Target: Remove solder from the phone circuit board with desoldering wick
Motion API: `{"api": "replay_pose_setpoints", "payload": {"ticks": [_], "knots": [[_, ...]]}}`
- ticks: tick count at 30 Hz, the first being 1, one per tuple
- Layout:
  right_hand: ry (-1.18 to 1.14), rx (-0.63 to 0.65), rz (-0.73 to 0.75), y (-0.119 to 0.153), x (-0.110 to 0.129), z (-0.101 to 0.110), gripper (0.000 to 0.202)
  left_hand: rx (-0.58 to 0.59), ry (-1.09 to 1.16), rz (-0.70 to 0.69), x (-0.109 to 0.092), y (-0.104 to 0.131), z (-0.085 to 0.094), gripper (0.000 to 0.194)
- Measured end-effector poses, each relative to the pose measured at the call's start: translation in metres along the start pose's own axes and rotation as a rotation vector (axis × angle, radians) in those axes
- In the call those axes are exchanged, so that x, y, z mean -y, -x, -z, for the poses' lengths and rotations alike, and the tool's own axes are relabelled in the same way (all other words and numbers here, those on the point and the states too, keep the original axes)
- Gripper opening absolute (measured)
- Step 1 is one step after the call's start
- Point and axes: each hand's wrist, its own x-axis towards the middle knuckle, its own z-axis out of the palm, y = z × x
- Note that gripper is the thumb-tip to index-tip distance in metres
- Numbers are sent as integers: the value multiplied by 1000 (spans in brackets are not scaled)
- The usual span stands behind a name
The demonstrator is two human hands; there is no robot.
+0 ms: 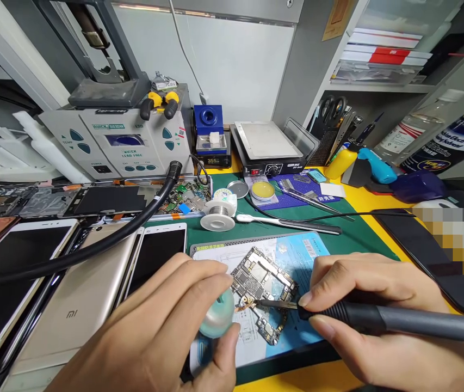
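The left hand (162, 326) is pinching a teal spool (220, 316). The right hand (378, 294) is gripping a soldering iron (427, 323), seemingly mid-work at copper braid (243, 307).

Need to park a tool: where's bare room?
Best: green mat between toothbrush and black phone. Preheater plate looks bare too, possibly hot. Crowded: left side, phones side by side; work pad, with circuit board, left hand, right hand.
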Motion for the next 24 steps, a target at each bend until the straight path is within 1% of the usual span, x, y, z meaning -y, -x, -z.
{"api": "replay_pose_setpoints", "payload": {"ticks": [4, 7, 12, 15, 19, 24], "knots": [[27, 0, -46, 1, -1, 0, 27, 21, -6, -18, 0, 3, -2, 31], [17, 14, -33, 0, -1, 0, 30, 41, 37, -17, -3, -1, -2, 28], [12, -4, -45, 1, 0, 0, 30, 55, 112, 4, -5, -8, -3, 27], [-7, 10, -41, 2, -1, -1, 29, 55, 96, -10, -5, -7, -4, 28], [-10, -27, -67, 1, 0, -2, 28, 53, 70, -21, -5, -6, -6, 31], [-13, -23, -45, -1, 2, -1, 28, 57, 66, -28, -5, -6, -4, 32]]}}
